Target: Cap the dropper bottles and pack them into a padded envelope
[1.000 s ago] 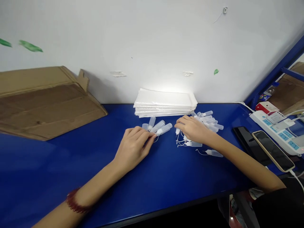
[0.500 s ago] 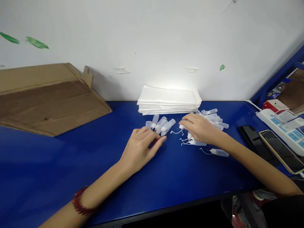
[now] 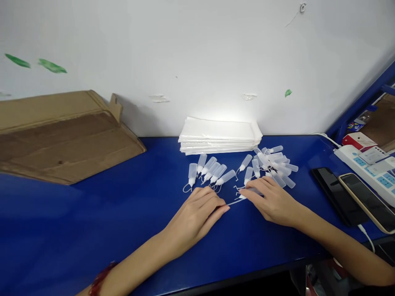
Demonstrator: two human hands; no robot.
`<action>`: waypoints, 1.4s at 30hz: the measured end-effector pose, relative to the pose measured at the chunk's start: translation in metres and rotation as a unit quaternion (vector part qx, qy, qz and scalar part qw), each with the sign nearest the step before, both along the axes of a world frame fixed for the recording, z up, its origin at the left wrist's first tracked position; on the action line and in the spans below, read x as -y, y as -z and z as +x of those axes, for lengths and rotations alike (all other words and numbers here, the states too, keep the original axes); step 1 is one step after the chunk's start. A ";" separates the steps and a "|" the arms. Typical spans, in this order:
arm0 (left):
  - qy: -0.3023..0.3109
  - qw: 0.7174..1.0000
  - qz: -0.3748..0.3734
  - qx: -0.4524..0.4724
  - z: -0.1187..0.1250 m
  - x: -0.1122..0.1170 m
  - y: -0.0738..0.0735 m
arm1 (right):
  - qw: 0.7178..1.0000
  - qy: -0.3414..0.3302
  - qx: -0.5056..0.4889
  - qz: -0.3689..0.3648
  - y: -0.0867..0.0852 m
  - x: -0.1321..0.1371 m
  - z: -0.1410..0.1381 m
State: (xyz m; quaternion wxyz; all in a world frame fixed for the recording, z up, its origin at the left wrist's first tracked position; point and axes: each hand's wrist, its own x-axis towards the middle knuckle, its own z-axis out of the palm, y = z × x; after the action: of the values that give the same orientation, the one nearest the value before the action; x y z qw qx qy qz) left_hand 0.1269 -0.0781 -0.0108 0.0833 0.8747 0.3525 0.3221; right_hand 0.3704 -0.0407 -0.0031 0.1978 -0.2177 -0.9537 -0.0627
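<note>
My right hand (image 3: 273, 200) is closed around a small translucent needle-tip squeeze bottle; its white neck (image 3: 242, 197) pokes out past the fingertips. From it a thin white cap strap (image 3: 234, 202) runs left, stretched, into the pinch of my left hand (image 3: 197, 213). The small cap at the strap's end is hidden by my fingers. Beyond my left hand several bottles (image 3: 210, 172) lie side by side, their straps looped at the necks. Behind my right hand lies a loose pile of similar bottles (image 3: 277, 162), some with straps hanging free.
A stack of white sleeves (image 3: 219, 135) lies against the wall. Brown cardboard (image 3: 61, 144) leans at the left. On the right are two phones (image 3: 339, 195) (image 3: 367, 201), a white power strip (image 3: 370, 168) and a red-white box (image 3: 359, 141) on the blue table (image 3: 92, 230).
Both hands have come nearer the table's front edge. The right hand has left the pile's left side and now holds a bottle. The left hand has left the row and pinches the strap.
</note>
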 end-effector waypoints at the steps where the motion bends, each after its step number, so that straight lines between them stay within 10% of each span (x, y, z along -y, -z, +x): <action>1: 0.005 1.000 -0.004 -0.001 -0.001 0.000 0.000 | 1.000 0.002 0.000 -0.012 0.001 -0.001 0.001; 42: 0.029 0.999 0.034 -0.024 0.006 0.010 -0.002 | 0.990 -0.058 -0.061 -0.112 -0.013 0.018 -0.004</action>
State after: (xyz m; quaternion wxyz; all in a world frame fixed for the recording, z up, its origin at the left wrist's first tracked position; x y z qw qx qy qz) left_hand 0.1332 -0.0882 -0.0085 0.0544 0.8943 0.3178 0.3102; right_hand 0.3664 -0.0586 0.0097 0.2335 -0.1862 -0.9518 0.0696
